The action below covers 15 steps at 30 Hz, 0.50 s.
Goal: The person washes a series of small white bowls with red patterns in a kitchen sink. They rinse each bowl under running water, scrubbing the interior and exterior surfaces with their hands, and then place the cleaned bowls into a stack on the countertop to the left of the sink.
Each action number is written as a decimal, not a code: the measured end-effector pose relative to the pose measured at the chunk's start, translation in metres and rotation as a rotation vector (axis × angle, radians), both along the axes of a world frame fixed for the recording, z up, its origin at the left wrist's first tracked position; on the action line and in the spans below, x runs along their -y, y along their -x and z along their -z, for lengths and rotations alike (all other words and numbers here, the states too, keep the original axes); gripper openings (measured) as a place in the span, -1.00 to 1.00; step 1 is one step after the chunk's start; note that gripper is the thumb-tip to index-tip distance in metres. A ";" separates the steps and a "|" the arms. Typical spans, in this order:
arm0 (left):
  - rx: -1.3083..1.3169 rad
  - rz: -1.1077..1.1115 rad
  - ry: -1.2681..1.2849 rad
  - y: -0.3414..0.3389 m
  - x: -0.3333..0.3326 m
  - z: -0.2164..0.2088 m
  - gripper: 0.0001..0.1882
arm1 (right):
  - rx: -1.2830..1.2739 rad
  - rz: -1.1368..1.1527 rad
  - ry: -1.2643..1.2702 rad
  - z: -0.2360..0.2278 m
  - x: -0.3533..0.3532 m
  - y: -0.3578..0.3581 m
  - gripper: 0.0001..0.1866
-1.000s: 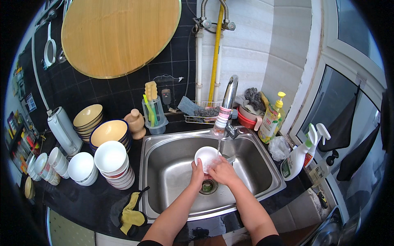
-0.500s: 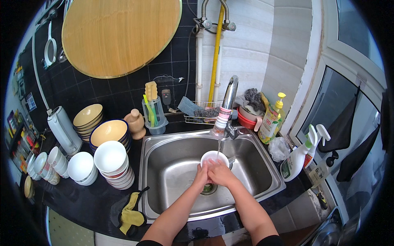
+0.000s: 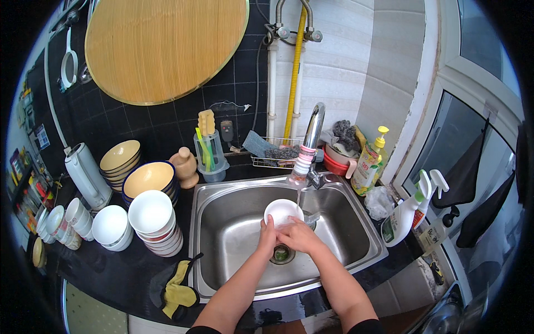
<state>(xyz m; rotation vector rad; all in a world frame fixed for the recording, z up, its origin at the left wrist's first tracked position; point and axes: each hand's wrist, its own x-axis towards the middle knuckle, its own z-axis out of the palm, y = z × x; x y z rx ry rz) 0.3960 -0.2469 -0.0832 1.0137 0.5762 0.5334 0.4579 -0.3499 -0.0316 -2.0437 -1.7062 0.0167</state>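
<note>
A white bowl (image 3: 282,210) is held over the stainless steel sink (image 3: 222,242), just above the drain (image 3: 282,254). My left hand (image 3: 267,237) is closed on its near left side, with the thumb up along the wall. At the near right rim, my right hand (image 3: 299,236) also grips the bowl, its fingers bent over the edge. Some fingertips are hidden behind the bowl and the other hand. Water runs from the faucet (image 3: 316,125) in a thin stream that comes down by the bowl's right side.
Left of the sink stand stacked white bowls (image 3: 151,212), cream bowls (image 3: 149,181) and a yellow-and-black glove (image 3: 179,289). Behind the sink are a utensil holder (image 3: 210,161) and a wire rack (image 3: 272,158). A soap bottle (image 3: 368,167) and spray bottles (image 3: 401,218) line the right side.
The bowl has shifted slightly left, and more of its inside shows. My right hand has moved from over the bowl's inside down to its near right rim.
</note>
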 end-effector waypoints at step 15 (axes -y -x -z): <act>-0.108 -0.073 -0.826 -0.008 0.002 0.003 -0.51 | -1.308 0.342 -0.733 0.019 -0.006 -0.031 -0.74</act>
